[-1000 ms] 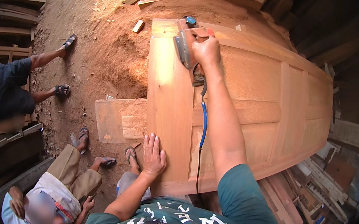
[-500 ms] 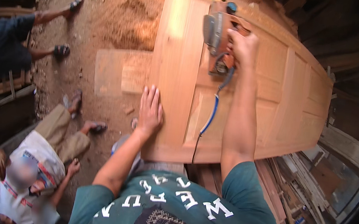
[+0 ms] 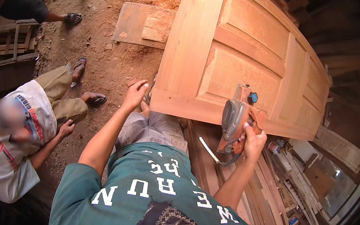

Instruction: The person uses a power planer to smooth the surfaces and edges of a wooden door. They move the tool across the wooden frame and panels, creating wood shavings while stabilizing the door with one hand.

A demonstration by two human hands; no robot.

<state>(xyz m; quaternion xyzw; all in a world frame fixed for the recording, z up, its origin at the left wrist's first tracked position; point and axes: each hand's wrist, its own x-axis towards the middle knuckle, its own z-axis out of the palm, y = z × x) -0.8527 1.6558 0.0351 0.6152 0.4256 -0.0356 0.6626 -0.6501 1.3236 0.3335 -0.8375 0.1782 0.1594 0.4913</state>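
Note:
My right hand is wrapped round the handle of an orange-red electric hand planer with a grey side cover and a blue knob. The planer is at the near edge of a panelled wooden door, its rear end reaching past that edge towards me. From its back hangs a dark cord with a white-and-blue wrapped stretch. My left hand is raised just left of the door's near corner, off the wood, fingers loosely bent, with nothing visible in it.
Planks and offcuts lie at the lower right, beside the door. On the left, a seated person in a white shirt and another person's sandalled feet are close by. A flat board rests on the sawdust-covered ground.
My right hand has drawn the planer back from the door's far part to its near edge. My left hand has come off the door's surface. The view has shifted.

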